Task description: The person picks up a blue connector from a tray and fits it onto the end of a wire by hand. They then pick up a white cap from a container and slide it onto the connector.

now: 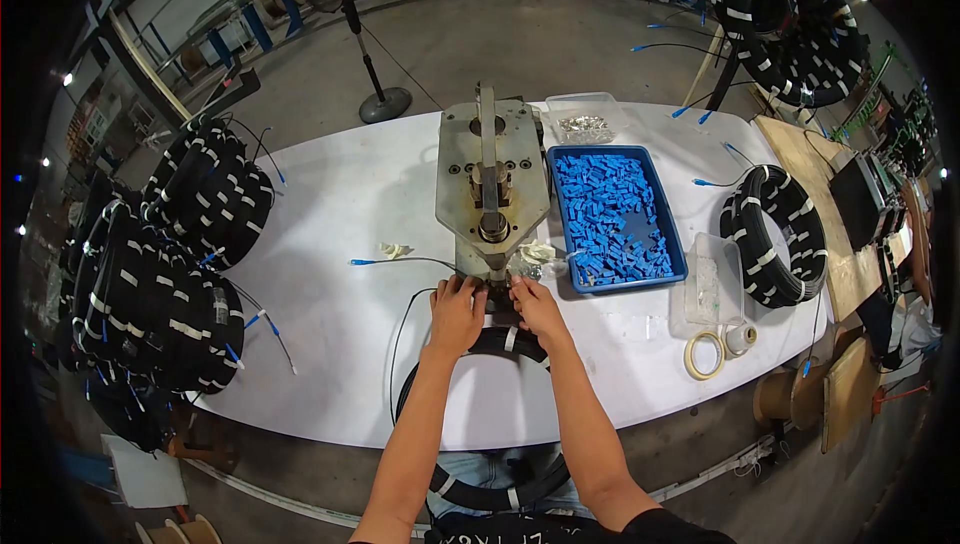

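My left hand [457, 315] is closed at the foot of a grey metal bench press [492, 164], its fingers bent round a thin black cable [425, 260]. That cable runs out to the left and ends in a blue connector [365, 262]. Opposite it, my right hand [537, 309] pinches at the front of the press, just under the ram; what sits between its fingertips is too small to make out. Below both hands a black cable coil [487, 342] with white tape bands hangs over the table's front edge onto my lap.
A blue tray [678, 262] of small blue connector parts stands right of the press, with a clear box [600, 104] of metal pieces behind. Farther right are a clear plastic box [700, 319], a tape roll [704, 355] and a taped coil [740, 244]. Stacked coils [160, 294] crowd the left.
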Motion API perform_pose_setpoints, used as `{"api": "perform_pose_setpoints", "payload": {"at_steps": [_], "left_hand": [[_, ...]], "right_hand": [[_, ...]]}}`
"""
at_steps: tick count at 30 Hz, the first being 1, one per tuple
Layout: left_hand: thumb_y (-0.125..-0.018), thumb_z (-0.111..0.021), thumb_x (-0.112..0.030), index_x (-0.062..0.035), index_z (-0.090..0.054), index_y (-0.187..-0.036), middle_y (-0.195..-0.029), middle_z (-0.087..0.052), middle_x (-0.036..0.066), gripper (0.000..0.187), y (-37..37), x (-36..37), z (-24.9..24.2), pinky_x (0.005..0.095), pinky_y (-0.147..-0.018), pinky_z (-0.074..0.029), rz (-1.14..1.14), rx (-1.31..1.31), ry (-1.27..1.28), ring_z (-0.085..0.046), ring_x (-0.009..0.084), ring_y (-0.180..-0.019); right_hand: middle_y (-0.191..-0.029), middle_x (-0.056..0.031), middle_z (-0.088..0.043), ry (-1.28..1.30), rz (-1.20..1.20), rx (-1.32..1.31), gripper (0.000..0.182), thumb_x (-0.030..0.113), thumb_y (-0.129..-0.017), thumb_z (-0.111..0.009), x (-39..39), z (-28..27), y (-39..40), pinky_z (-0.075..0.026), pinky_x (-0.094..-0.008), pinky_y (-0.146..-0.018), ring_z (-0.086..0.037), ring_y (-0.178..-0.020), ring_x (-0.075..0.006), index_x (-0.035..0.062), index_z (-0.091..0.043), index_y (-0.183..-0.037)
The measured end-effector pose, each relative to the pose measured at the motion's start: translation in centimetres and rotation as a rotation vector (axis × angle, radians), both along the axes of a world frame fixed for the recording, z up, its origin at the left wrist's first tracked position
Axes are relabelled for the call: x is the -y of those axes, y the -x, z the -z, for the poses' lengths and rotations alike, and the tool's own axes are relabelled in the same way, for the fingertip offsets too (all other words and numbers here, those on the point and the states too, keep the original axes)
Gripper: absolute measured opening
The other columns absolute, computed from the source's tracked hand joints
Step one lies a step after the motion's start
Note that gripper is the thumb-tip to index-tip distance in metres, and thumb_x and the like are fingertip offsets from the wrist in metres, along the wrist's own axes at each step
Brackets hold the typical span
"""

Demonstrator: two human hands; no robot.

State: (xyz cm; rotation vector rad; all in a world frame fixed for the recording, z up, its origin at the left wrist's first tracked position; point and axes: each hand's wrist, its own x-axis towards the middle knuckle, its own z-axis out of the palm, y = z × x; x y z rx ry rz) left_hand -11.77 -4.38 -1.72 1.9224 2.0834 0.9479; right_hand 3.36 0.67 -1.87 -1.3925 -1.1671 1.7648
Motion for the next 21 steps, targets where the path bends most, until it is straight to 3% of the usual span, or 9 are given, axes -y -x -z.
{"api": "perform_pose_setpoints", "payload": {"at_steps": [16,18,21], "left_hand": [[-0.090,-0.057,-0.021,-0.0086,-0.066,-0.103,-0.099,-0.060,0.014,0.021,-0.10,0.11,-0.55,0.0468,-0.080,-0.040,0.018,0.013,0.005,-0.054,0.0342,-0.092],[-0.090,-0.058,-0.023,-0.0085,-0.066,-0.103,-0.099,-0.060,0.014,0.021,-0.13,0.12,-0.54,0.0467,-0.080,-0.040,0.021,0.020,0.007,-0.054,0.0342,-0.092],[-0.090,-0.059,-0.025,-0.0087,-0.066,-0.103,-0.099,-0.060,0.015,0.022,0.02,0.07,-0.21,0.0466,-0.080,-0.040,0.027,0.023,-0.001,-0.053,0.0341,-0.093]], "right_hand": [[-0.066,0.0071,-0.041,0.019,-0.024,0.002,0.035,0.044,-0.098,-0.051,-0.05,-0.10,-0.24,-0.029,-0.0226,-0.048,-0.036,-0.058,-0.0049,0.0111,-0.057,-0.087],[-0.072,0.0020,-0.051,-0.012,-0.016,0.025,0.043,0.045,-0.098,-0.050,-0.15,0.24,-0.22,-0.038,-0.0254,-0.049,-0.047,-0.065,-0.0087,0.0049,-0.061,-0.090],[-0.072,0.0023,-0.052,-0.008,-0.014,0.029,0.043,0.045,-0.098,-0.050,-0.12,0.31,-0.23,-0.038,-0.0255,-0.050,-0.048,-0.066,-0.0084,0.0047,-0.062,-0.091]]}}
